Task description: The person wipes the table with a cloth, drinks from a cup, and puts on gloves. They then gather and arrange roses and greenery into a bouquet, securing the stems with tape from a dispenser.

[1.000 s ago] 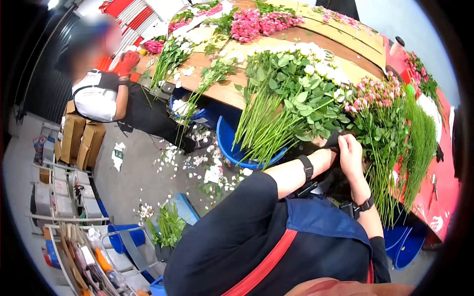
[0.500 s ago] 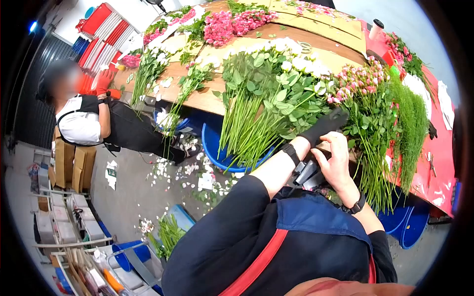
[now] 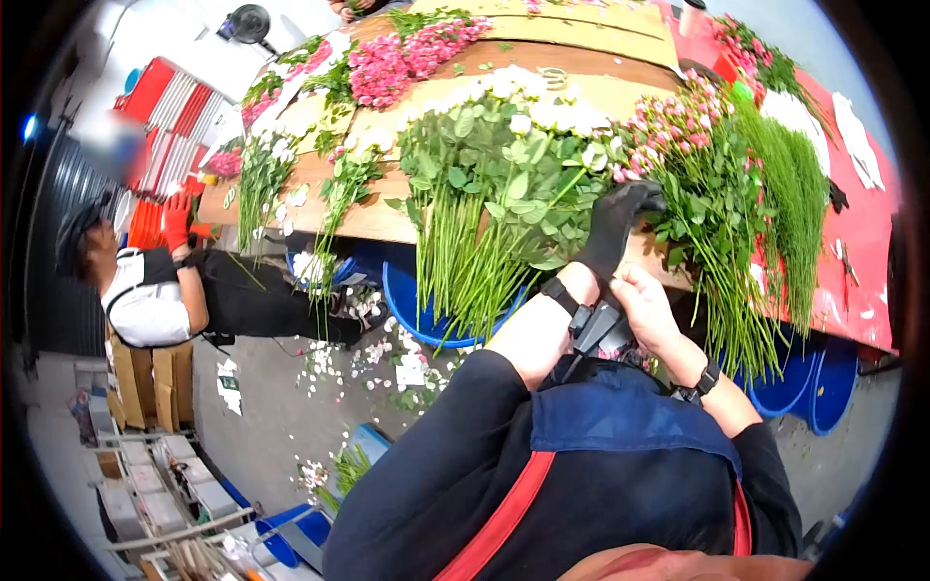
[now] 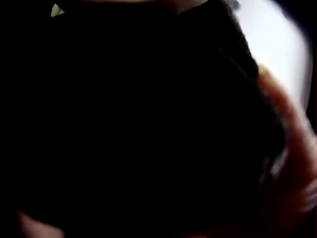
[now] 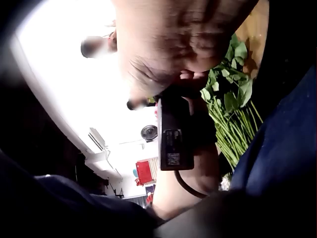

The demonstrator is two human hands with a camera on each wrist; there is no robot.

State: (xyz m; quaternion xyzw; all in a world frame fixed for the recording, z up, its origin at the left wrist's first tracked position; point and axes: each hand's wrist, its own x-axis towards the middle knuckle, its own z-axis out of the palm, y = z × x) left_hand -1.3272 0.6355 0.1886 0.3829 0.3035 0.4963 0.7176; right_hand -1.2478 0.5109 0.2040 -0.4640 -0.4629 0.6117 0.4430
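Bright fisheye daylight; wrist views dark, blurred

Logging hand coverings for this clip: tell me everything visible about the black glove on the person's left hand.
The black glove covers the whole left hand to the wrist and looks like dark, matte fabric or rubber. Its fingers curl loosely at the table edge, among the leaves between the white rose bunch and the pink spray roses. The bare right hand grips at its cuff, just above the wrist-mounted camera. The left wrist view is black.
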